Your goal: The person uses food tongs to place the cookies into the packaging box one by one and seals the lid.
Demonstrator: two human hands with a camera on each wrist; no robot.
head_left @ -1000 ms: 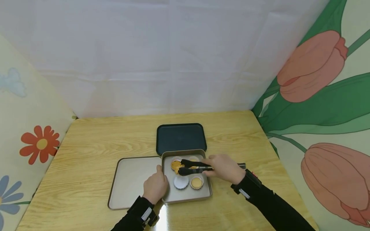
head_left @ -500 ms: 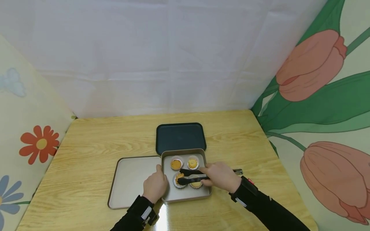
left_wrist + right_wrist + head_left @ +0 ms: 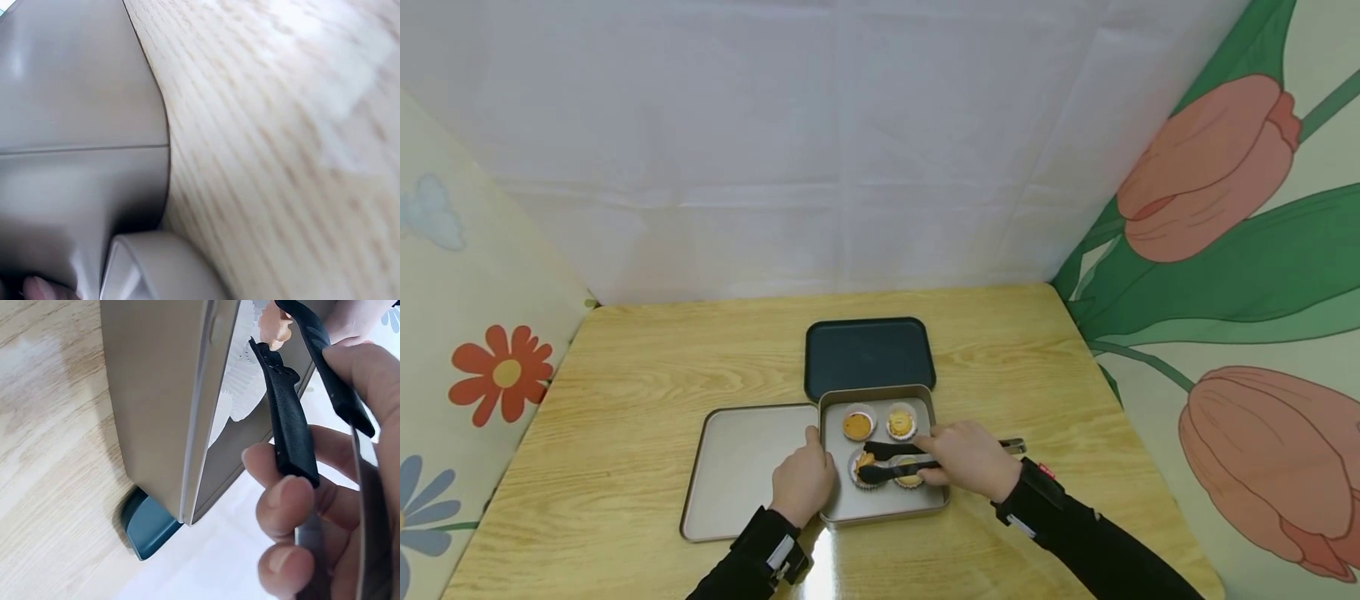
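Observation:
A square metal baking tin (image 3: 887,508) holds several small pastries in pleated white cups. My left hand (image 3: 803,483) grips its left wall, thumb at the rim; the left wrist view shows only a fingertip (image 3: 40,289). My right hand (image 3: 973,460) holds black-tipped metal tongs (image 3: 887,472) across the tin. An orange-brown pastry (image 3: 275,325) sits between the tong tips, over the front-left paper cup (image 3: 247,381). Whether both tips press it I cannot tell. Behind are a golden tart (image 3: 857,427) and a yellow tart (image 3: 900,422); the tongs partly hide another yellow tart (image 3: 910,482).
A flat metal lid (image 3: 741,471) lies left of the tin, against its side. Directly behind the tin is a dark blue-green tray (image 3: 870,358). The wooden table (image 3: 647,367) meets a white sheet at the back and painted panels at both sides.
The tongs have come nearer to me, carrying the pastry from the back-left cup to the front-left one, then shifted slightly left. My left hand has stayed on the tin.

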